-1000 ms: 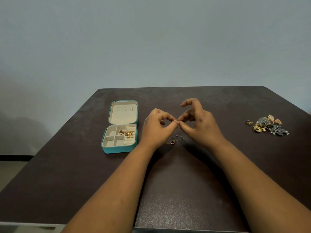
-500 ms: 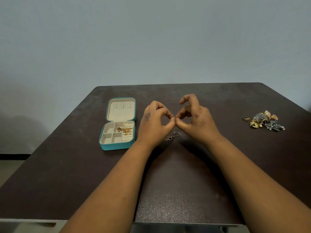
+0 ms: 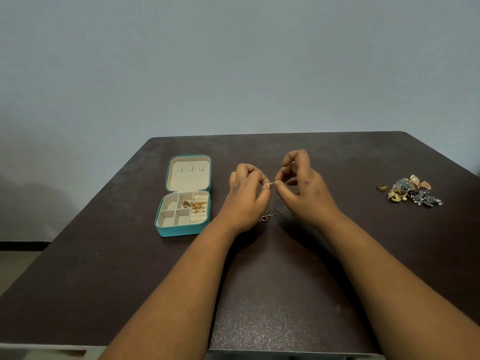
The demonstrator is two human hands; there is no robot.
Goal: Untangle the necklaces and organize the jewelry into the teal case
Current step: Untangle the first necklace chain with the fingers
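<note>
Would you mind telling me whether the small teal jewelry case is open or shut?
Open: the teal zip-up jewelry case has its lid laid back, showing cream compartments, with gold chains in one.

Soft, dim, even light fills the room. Faint shadows pool under the forearms on the dark table (image 3: 337, 157). Wide-angle bending curves the edges; fine detail looks slightly soft.

A fine chain (image 3: 271, 183) is pinched between the left hand (image 3: 246, 196) and right hand (image 3: 302, 188) above the dark table (image 3: 259, 281); its clasp end (image 3: 266, 217) lies below. The teal case (image 3: 183, 201) is open (gold pieces inside). A jewelry pile (image 3: 410, 190) is seen at right.
</note>
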